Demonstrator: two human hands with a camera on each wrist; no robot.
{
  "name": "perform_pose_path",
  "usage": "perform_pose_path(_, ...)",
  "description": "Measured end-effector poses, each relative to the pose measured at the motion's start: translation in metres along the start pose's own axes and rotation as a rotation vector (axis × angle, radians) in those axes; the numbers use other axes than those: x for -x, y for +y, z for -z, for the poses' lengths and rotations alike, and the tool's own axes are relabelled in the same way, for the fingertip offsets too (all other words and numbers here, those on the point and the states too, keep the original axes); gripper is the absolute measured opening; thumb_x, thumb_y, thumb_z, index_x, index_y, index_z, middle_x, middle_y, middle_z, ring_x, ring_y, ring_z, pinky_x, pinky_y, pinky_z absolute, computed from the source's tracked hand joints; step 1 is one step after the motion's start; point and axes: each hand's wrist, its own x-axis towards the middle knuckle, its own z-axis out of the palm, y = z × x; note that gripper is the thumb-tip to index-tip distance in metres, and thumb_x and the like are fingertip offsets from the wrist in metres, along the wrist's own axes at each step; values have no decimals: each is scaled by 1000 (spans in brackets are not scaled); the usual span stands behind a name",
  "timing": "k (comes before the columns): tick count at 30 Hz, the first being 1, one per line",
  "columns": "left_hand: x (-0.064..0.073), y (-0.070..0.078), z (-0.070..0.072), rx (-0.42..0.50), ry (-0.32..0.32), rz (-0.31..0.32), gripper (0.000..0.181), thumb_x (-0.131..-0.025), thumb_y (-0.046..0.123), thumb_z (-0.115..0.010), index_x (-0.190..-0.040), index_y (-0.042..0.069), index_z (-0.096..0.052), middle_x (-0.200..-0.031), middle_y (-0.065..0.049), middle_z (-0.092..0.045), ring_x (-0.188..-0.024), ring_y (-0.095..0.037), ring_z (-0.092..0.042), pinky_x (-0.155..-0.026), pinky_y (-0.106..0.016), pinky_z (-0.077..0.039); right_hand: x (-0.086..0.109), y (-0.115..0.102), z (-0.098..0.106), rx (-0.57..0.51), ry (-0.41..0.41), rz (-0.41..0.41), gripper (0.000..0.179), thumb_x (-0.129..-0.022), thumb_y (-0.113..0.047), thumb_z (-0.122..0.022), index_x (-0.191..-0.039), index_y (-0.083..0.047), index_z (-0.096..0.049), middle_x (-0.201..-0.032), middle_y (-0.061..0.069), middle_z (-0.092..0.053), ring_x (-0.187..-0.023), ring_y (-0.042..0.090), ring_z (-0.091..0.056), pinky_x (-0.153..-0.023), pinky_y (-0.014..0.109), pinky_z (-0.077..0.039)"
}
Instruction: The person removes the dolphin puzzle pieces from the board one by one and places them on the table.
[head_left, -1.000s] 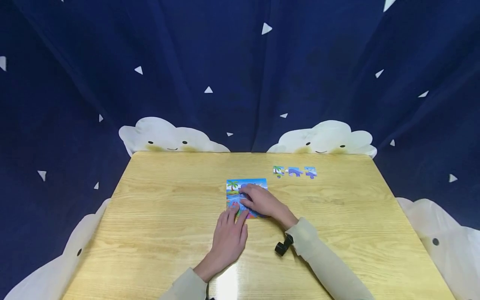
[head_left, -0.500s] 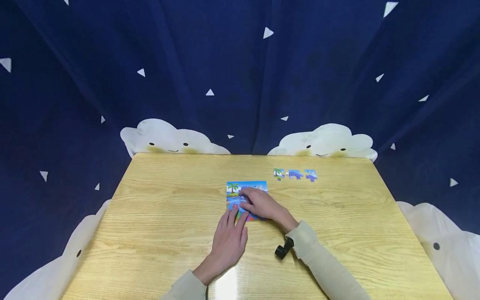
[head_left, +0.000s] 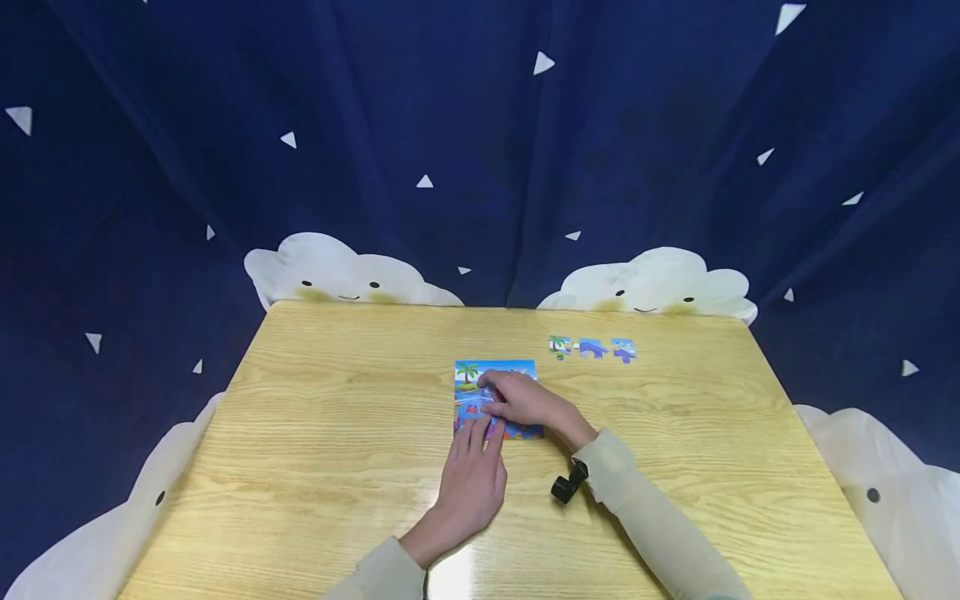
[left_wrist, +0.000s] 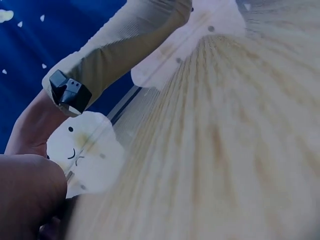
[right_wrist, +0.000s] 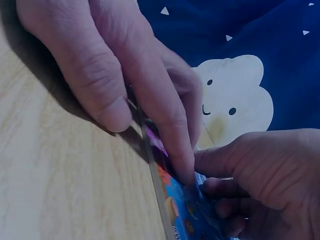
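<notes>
A colourful sea-picture jigsaw puzzle (head_left: 468, 372) lies on the table, with a palm tree at its far left corner and a red crab lower down. My right hand (head_left: 528, 402) reaches over its right side, thumb and curled fingers pinching a puzzle piece around the middle, mostly hidden by the hand. At the near edge, my left hand (head_left: 471, 479) rests its extended fingertips on the puzzle. The right wrist view shows the left hand's index finger (right_wrist: 172, 120) pressing the board right beside the right hand's thumb (right_wrist: 220, 161).
Three loose puzzle pieces lie in a row at the far right: a palm-tree piece (head_left: 559, 346), a purple whale piece (head_left: 592, 348) and a dolphin piece (head_left: 623, 349). A dark blue curtain (head_left: 480, 150) with white clouds hangs behind the wooden table (head_left: 315, 433).
My left hand has shifted slightly right along the puzzle's near edge, uncovering the crab and the lower left corner. My right hand stays nearly in place. The loose pieces lie unmoved.
</notes>
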Motion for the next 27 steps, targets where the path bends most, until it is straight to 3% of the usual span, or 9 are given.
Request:
perform_pose_path(8, 0, -6, -4, 13, 20, -31, 48, -103, 20, -44, -148, 14, -58, -148, -15, -50, -139, -38, -44, -120, -49, -32, -4, 1, 1, -42, -7, 33, 33, -99, -21, -73, -123, 0, -63, -78, -4, -55, -65, 7, -49, -65, 27, -44)
perform_pose_path(21, -1, -5, -1, 6, 12, -68, 49, -102, 20, -43, -147, 24, -61, -147, -11, -51, -138, -40, -42, -114, -56, -35, -7, 0, -2, -29, -34, -42, 36, -99, -31, -73, -120, -4, -59, -86, 0, -59, -70, 12, -53, -72, 31, -48)
perform_pose_path(27, -1, -5, 2, 8, -48, -51, 49, -103, 21, -44, -150, 25, -58, -150, -12, -50, -141, -40, -40, -118, -56, -31, -7, 0, -4, -37, -39, -67, 40, -99, -36, -73, -122, -7, -57, -88, 0, -57, -71, 12, -52, -71, 30, -47)
